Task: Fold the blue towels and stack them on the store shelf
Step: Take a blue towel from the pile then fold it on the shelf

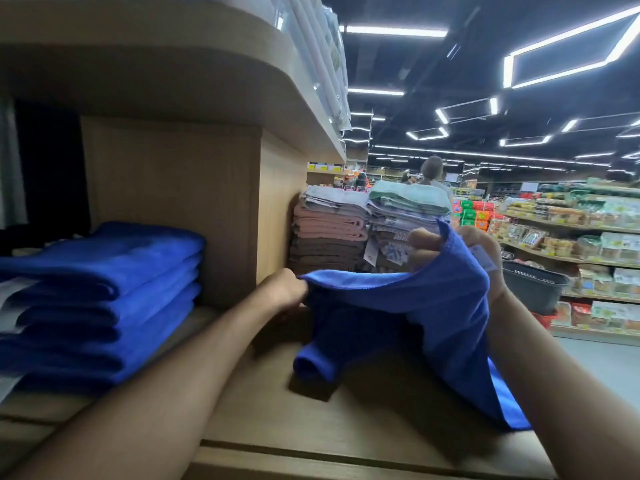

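A loose blue towel (419, 317) hangs between my hands above the wooden shelf (277, 417), its lower part bunched on the shelf surface. My left hand (284, 289) pinches one top corner of it. My right hand (460, 251) grips the other top edge higher up, fingers curled round the cloth. A stack of several folded blue towels (104, 296) lies at the left on the same shelf, apart from both hands.
A wooden divider panel (173, 206) stands behind the stack, with an upper shelf (207, 74) overhead. Piles of pink, brown, grey and green towels (346, 230) sit further back. A black basket (533, 289), grocery shelves (571, 244) and a distant person (431, 171) are at the right.
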`<state>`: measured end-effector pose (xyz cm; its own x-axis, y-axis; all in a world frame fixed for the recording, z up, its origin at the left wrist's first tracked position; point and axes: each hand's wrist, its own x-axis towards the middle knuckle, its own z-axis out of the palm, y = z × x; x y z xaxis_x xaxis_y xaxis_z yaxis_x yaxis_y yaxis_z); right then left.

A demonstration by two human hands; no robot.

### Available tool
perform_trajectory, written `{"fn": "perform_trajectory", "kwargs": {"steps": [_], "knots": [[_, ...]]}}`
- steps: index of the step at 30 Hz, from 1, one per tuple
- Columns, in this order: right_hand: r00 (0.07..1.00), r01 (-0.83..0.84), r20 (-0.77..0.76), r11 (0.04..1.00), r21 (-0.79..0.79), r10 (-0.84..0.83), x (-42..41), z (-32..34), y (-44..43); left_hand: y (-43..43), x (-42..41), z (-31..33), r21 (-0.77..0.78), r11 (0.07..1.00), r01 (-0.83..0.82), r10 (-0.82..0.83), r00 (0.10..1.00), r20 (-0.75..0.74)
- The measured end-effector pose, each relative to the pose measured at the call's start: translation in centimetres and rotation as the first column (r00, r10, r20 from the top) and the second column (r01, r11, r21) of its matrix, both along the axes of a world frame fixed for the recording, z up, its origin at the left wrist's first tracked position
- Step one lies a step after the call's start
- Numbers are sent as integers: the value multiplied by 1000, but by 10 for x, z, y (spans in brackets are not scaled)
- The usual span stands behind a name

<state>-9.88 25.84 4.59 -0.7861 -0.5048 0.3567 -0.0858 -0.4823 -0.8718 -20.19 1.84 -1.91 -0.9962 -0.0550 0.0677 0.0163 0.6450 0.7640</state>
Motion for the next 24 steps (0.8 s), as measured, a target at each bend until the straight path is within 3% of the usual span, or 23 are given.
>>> {"fn": "perform_trajectory", "kwargs": {"steps": [1,2,5,6,8,9,10,11,12,14,15,19,21,22,24], "knots": [[998,-38,-44,999,32,40,-3,1,-3,1,2,2,126,992,3,-10,999,53],[999,-38,-30,984,173,44,-10,1,-6,4,6,4,262,965,22,-41,997,69],[976,207,-41,857,472,-214,-27,-20,-12,15,13,12,487,840,240,-199,970,-136],[931,365,-202,752,548,-305,-27,-24,-18,17,14,15,557,763,329,-260,944,-201],[786,617,-499,518,593,-366,-33,-29,-27,18,14,22,736,513,443,-395,882,-255],[754,654,-544,486,579,-367,-36,-34,-28,16,12,23,785,404,469,-452,849,-274],[734,678,-551,475,561,-396,-38,-36,-27,15,9,23,804,371,465,-483,836,-261],[719,695,-548,481,535,-429,-38,-36,-26,13,8,22,787,421,450,-501,839,-212],[695,718,-541,488,496,-474,-39,-35,-26,12,6,19,725,537,431,-500,855,-137],[645,764,-509,504,403,-570,-40,-32,-24,9,4,12,454,778,434,-494,870,15],[623,781,-497,509,362,-603,-40,-30,-23,9,5,9,319,828,460,-506,860,72],[643,761,-416,602,243,-644,-39,-22,-16,7,16,16,81,817,571,-574,789,217],[669,728,-370,669,153,-644,-41,-21,-13,7,18,18,-80,821,566,-547,818,175],[684,708,-355,697,113,-638,-40,-20,-12,7,16,17,-112,857,503,-496,864,85],[744,635,-279,772,16,-607,-35,-15,-11,8,12,17,-11,968,251,-248,948,-198]]}}
